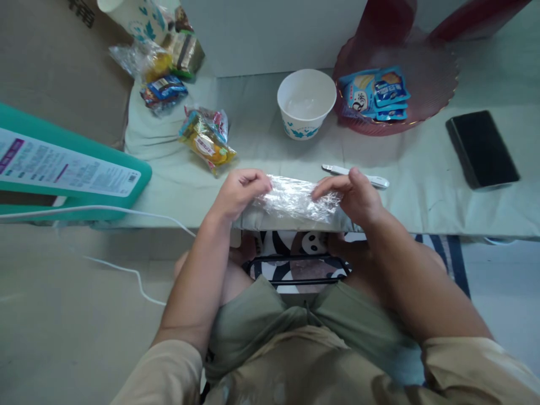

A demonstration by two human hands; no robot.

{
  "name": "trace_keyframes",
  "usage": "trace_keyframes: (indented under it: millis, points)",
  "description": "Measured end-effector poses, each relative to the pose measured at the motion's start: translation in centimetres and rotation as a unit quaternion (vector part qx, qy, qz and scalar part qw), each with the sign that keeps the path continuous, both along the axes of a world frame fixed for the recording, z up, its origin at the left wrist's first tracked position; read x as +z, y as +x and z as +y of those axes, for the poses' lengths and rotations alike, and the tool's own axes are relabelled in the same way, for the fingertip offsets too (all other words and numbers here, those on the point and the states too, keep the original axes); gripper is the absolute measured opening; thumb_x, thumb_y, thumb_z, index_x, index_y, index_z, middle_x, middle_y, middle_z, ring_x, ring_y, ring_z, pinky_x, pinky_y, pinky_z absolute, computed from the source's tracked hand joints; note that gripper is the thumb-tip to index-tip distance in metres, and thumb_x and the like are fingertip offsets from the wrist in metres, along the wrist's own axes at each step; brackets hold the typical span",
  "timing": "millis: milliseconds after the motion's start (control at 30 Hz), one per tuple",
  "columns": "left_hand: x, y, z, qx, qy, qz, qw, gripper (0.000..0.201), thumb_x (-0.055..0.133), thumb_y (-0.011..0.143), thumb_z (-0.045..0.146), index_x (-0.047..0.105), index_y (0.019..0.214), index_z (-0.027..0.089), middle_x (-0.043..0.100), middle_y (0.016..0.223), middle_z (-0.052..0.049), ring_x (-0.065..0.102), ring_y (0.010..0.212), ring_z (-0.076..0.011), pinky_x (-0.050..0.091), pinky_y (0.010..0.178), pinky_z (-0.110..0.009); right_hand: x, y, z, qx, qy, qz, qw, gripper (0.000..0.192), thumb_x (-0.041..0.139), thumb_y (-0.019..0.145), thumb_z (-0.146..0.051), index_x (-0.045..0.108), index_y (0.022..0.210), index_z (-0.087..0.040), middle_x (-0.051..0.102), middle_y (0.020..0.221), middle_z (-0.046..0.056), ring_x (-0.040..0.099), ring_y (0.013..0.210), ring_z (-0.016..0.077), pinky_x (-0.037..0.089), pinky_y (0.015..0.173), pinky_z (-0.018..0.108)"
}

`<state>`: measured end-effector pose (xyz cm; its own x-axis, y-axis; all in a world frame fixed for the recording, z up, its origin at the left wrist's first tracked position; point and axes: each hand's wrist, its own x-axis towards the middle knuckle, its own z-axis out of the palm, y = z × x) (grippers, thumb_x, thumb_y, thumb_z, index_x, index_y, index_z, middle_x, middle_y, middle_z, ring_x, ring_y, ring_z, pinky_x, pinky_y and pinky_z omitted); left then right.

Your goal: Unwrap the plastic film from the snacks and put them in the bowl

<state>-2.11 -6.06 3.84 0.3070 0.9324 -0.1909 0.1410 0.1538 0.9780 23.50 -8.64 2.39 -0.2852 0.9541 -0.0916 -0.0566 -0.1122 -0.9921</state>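
Note:
A crinkled sheet or bag of clear plastic film (291,198) lies stretched between my hands at the front of the cloth-covered surface. My left hand (242,191) is closed, pinching the film's left end between thumb and fingers. At the other end, the fingers of my right hand (358,197) rest on the film, with the thumb raised apart from them. Just beyond the right hand lies a white-handled knife or cutter (375,181), partly hidden by that hand. A white paper cup (306,107) with blue-green leaf prints stands upright behind the film; clear material shows inside it.
Packaged snacks (206,140) lie to the left, with more wrapped snacks (164,87) and another cup (139,19) behind. A green container (139,174) stands far left, a white cable beside it. A reddish dish (426,84) holds blue packets (375,93). A black rectangular object (483,147) lies right.

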Motion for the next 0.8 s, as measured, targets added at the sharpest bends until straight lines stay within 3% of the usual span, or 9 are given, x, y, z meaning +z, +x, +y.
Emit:
trace_keyframes:
  millis: [67,133,200,267,367,500,633,700,800]
  points:
    - [-0.4,0.2,0.1,0.039,0.067,0.088,0.993,0.022,0.074,0.065,0.022,0.066,0.085,0.020,0.064,0.086,-0.003,0.057,0.070,-0.0129,0.044,0.058,-0.025,-0.4,-0.2,0.1,-0.051,0.004,-0.039,0.998,0.032,0.074,0.078,-0.051,0.071,0.092,-0.024,0.071,0.079,0.001,0.064,0.070,0.0172,0.049,0.064,0.032]
    - [-0.3,0.7,0.0,0.124,0.154,0.158,0.967,0.039,0.071,0.062,0.012,0.064,0.099,0.022,0.064,0.103,-0.004,0.060,0.085,-0.0158,0.049,0.070,-0.027,-0.7,-0.5,0.1,-0.113,0.013,-0.043,0.993,0.041,0.083,0.069,-0.034,0.066,0.106,-0.027,0.070,0.079,-0.003,0.062,0.068,0.0157,0.046,0.061,0.029]
    - [0.2,1.5,-0.5,0.178,0.242,0.197,0.933,0.034,0.069,0.065,0.010,0.063,0.096,0.022,0.064,0.104,-0.005,0.060,0.094,-0.0189,0.051,0.082,-0.031,-0.6,-0.7,0.0,-0.147,0.020,-0.054,0.988,0.034,0.081,0.069,-0.030,0.064,0.098,-0.026,0.067,0.076,-0.004,0.058,0.065,0.0143,0.043,0.061,0.029]
    - [0.8,2.5,-1.2,0.149,0.278,0.215,0.924,0.019,0.068,0.073,0.015,0.062,0.089,0.022,0.066,0.096,-0.005,0.061,0.094,-0.0209,0.051,0.089,-0.035,-0.3,-0.8,-0.2,-0.136,0.034,-0.078,0.987,0.018,0.076,0.073,-0.030,0.061,0.081,-0.023,0.066,0.076,-0.002,0.056,0.067,0.0134,0.042,0.066,0.030]
    - [1.0,4.3,-2.3,0.082,0.217,0.216,0.948,0.018,0.070,0.082,0.031,0.063,0.096,0.022,0.070,0.104,-0.008,0.064,0.104,-0.0239,0.051,0.100,-0.040,0.2,-1.1,-0.5,-0.098,0.050,-0.054,0.993,0.019,0.072,0.077,-0.033,0.057,0.075,-0.022,0.067,0.084,0.000,0.057,0.077,0.0147,0.043,0.076,0.031]
    - [-0.2,6.3,-2.9,0.047,0.051,0.038,0.997,0.060,0.079,0.074,0.054,0.057,0.120,0.022,0.067,0.129,-0.013,0.065,0.119,-0.0260,0.051,0.105,-0.040,0.5,-2.2,-1.3,-0.071,-0.010,0.104,0.992,0.029,0.074,0.077,-0.043,0.053,0.080,-0.024,0.064,0.087,-0.001,0.054,0.075,0.0145,0.045,0.075,0.031]
    - [-0.5,7.5,-2.8,0.029,-0.020,-0.127,0.991,0.075,0.085,0.065,0.058,0.056,0.125,0.025,0.064,0.138,-0.012,0.066,0.121,-0.0250,0.055,0.097,-0.034,1.1,-3.0,-1.9,0.015,-0.135,0.309,0.941,0.035,0.068,0.074,-0.056,0.054,0.084,-0.026,0.062,0.085,0.002,0.057,0.075,0.0184,0.049,0.074,0.035]
    - [-0.2,7.7,-2.5,0.049,-0.019,-0.107,0.993,0.064,0.082,0.069,0.052,0.059,0.122,0.024,0.068,0.131,-0.010,0.068,0.113,-0.0232,0.056,0.093,-0.033,1.5,-2.9,-1.7,0.022,-0.143,0.343,0.928,0.039,0.063,0.072,-0.063,0.056,0.087,-0.027,0.068,0.094,0.006,0.063,0.087,0.0232,0.052,0.082,0.039]
    - [0.6,7.1,-1.0,0.116,0.053,0.037,0.991,0.042,0.074,0.077,0.038,0.064,0.116,0.023,0.070,0.110,-0.005,0.067,0.097,-0.0190,0.053,0.084,-0.031,1.6,-2.1,-0.9,-0.062,-0.120,0.339,0.931,0.039,0.059,0.073,-0.063,0.057,0.090,-0.027,0.073,0.117,0.008,0.065,0.112,0.0264,0.051,0.095,0.042]
